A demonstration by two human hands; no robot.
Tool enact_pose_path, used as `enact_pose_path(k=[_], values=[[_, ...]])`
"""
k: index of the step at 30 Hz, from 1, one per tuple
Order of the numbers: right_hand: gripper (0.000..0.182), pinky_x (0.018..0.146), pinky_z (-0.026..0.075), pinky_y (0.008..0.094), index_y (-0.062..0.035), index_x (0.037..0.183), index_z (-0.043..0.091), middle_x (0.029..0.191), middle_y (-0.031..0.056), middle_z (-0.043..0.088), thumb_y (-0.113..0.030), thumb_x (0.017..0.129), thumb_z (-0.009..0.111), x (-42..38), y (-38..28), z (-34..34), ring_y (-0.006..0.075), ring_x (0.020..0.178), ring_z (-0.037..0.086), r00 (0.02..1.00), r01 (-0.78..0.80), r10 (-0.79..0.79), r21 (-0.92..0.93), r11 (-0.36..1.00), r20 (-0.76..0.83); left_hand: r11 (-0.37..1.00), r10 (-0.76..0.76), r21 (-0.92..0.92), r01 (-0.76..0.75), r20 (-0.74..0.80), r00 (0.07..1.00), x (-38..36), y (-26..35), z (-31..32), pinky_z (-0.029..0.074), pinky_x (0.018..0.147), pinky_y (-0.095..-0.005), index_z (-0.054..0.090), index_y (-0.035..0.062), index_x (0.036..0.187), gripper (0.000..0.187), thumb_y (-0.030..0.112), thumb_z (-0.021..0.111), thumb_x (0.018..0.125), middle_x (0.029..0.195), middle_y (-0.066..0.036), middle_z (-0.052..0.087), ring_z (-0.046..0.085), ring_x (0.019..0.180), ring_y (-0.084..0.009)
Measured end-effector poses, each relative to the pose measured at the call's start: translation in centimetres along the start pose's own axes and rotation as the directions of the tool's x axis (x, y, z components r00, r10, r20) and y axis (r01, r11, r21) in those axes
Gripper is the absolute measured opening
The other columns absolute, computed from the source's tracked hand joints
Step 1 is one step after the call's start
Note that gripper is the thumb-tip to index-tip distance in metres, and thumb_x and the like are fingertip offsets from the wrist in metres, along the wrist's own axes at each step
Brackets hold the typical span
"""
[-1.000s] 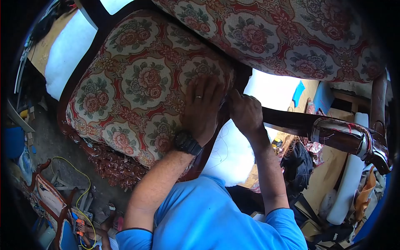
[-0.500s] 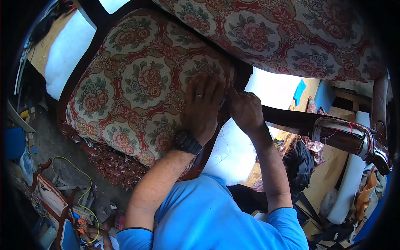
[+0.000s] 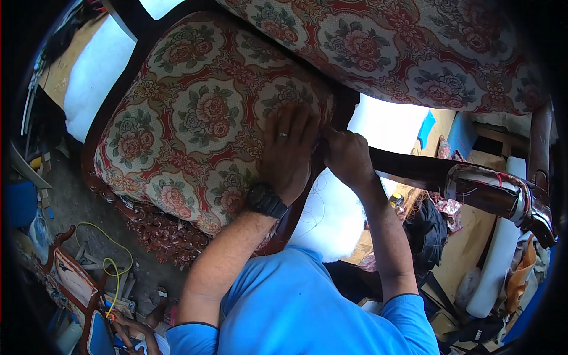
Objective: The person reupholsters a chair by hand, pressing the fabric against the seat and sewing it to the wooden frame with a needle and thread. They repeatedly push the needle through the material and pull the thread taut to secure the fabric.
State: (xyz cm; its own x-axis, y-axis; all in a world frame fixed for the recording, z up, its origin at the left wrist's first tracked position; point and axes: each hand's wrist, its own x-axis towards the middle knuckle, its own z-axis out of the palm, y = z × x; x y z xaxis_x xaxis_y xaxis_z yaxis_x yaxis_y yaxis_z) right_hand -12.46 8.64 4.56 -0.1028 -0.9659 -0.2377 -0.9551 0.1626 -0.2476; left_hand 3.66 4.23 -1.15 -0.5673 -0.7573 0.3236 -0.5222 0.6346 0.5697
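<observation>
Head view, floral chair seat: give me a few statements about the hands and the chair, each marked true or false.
1. The left hand lies flat on the floral seat cushion. True.
2. The left wrist bears a black watch. True.
3. The right hand rests on the armrest end. False: it works at the seat's edge, beside the left hand.
4. The person wears a red shirt. False: the shirt is blue.
5. A ring shows on a left finger. True.
</observation>
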Motion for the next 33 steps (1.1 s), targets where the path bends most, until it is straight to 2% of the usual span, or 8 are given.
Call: enact_pose_path(k=[5, 11, 17, 20, 23, 26, 29, 33], values=[[0.025, 0.080, 0.064, 0.0511, 0.0020, 0.109, 0.077, 0.085, 0.0238, 0.077, -0.001, 0.086, 0.068, 1.0, 1.1, 0.2, 0.0420, 0.082, 0.078, 0.998, 0.039, -0.034, 0.089, 0.995, -0.057, 0.997, 0.006, -0.072, -0.007, -0.006, 1.000, 0.1, -0.1, -0.6, 0.030, 0.127, -0.0615, 0.059, 0.0053, 0.149, 0.065, 0.012, 0.078, 0.088, 0.157, -0.018, 0.055, 0.044, 0.152, -0.0403], [0.021, 0.085, 0.063, 0.0506, 0.0025, 0.103, 0.077, 0.091, 0.0275, 0.076, -0.002, 0.084, 0.069, 0.9, -0.5, -1.5, 0.0423, 0.089, 0.078, 0.994, -0.049, 0.053, -0.042, 0.998, 0.093, 0.991, 0.015, -0.135, -0.017, -0.016, 1.000, 0.3, -0.2, -1.0, 0.031, 0.127, -0.0611, 0.058, 0.0038, 0.149, 0.069, 0.008, 0.078, 0.083, 0.156, -0.019, 0.054, 0.043, 0.151, -0.0410], [0.022, 0.083, 0.061, 0.0488, 0.0012, 0.111, 0.070, 0.102, 0.0206, 0.072, 0.001, 0.089, 0.067, -1.2, -0.7, -1.7, 0.0385, 0.097, 0.073, 0.955, 0.269, -0.271, -0.031, 0.963, -0.124, 0.993, 0.015, -0.117, -0.016, -0.013, 1.000, 0.4, -0.2, -1.3, 0.033, 0.125, -0.0604, 0.059, 0.0022, 0.147, 0.070, 0.006, 0.079, 0.080, 0.153, -0.019, 0.055, 0.046, 0.147, -0.0405], [0.024, 0.075, 0.062, 0.0395, -0.0030, 0.104, 0.075, 0.095, 0.0136, 0.074, -0.005, 0.080, 0.077, -0.9, -0.7, -1.8, 0.0281, 0.093, 0.072, 0.926, 0.343, -0.375, -0.306, 0.888, -0.049, 0.993, 0.016, -0.118, -0.018, -0.016, 1.000, 0.5, -0.1, -1.3, 0.034, 0.125, -0.0604, 0.060, 0.0021, 0.147, 0.070, 0.005, 0.079, 0.079, 0.152, -0.019, 0.056, 0.046, 0.147, -0.0403], [0.025, 0.073, 0.061, 0.0371, -0.0033, 0.103, 0.075, 0.093, 0.0118, 0.074, -0.008, 0.079, 0.079, -0.5, -0.8, -1.6, 0.0246, 0.089, 0.070, 0.893, 0.376, -0.441, -0.382, 0.844, -0.096, 0.992, 0.017, -0.125, -0.019, -0.015, 1.000, 0.4, -0.2, -1.2, 0.033, 0.125, -0.0605, 0.059, 0.0022, 0.147, 0.072, 0.005, 0.080, 0.078, 0.152, -0.018, 0.056, 0.045, 0.148, -0.0404], [0.027, 0.072, 0.060, 0.0359, -0.0017, 0.102, 0.075, 0.092, 0.0134, 0.073, -0.009, 0.078, 0.080, -0.2, -0.2, -0.6, 0.0249, 0.088, 0.070, 0.897, 0.345, -0.431, -0.452, 0.823, -0.100, 0.992, 0.021, -0.128, -0.024, -0.024, 0.999, 0.4, -0.2, -1.0, 0.032, 0.126, -0.0607, 0.059, 0.0025, 0.147, 0.072, 0.006, 0.081, 0.078, 0.152, -0.018, 0.056, 0.044, 0.149, -0.0405], [0.020, 0.072, 0.056, 0.0431, -0.0039, 0.091, 0.064, 0.086, 0.0103, 0.064, -0.008, 0.075, 0.074, -0.3, 0.3, 0.4, 0.0290, 0.084, 0.067, 0.898, 0.343, -0.427, -0.439, 0.830, -0.106, 0.992, 0.025, -0.123, -0.029, -0.032, 0.999, 0.4, -0.3, -0.9, 0.032, 0.126, -0.0609, 0.059, 0.0030, 0.148, 0.073, 0.007, 0.082, 0.079, 0.152, -0.018, 0.056, 0.044, 0.150, -0.0404], [0.017, 0.073, 0.059, 0.0464, -0.0035, 0.092, 0.065, 0.086, 0.0138, 0.068, -0.005, 0.077, 0.073, 0.0, -0.5, -0.2, 0.0335, 0.084, 0.071, 0.945, 0.252, -0.303, -0.312, 0.916, -0.127, 0.991, 0.013, -0.134, -0.016, -0.018, 1.000, 0.4, -0.2, -1.0, 0.032, 0.126, -0.0611, 0.059, 0.0034, 0.149, 0.073, 0.007, 0.082, 0.079, 0.153, -0.018, 0.055, 0.044, 0.150, -0.0407]])
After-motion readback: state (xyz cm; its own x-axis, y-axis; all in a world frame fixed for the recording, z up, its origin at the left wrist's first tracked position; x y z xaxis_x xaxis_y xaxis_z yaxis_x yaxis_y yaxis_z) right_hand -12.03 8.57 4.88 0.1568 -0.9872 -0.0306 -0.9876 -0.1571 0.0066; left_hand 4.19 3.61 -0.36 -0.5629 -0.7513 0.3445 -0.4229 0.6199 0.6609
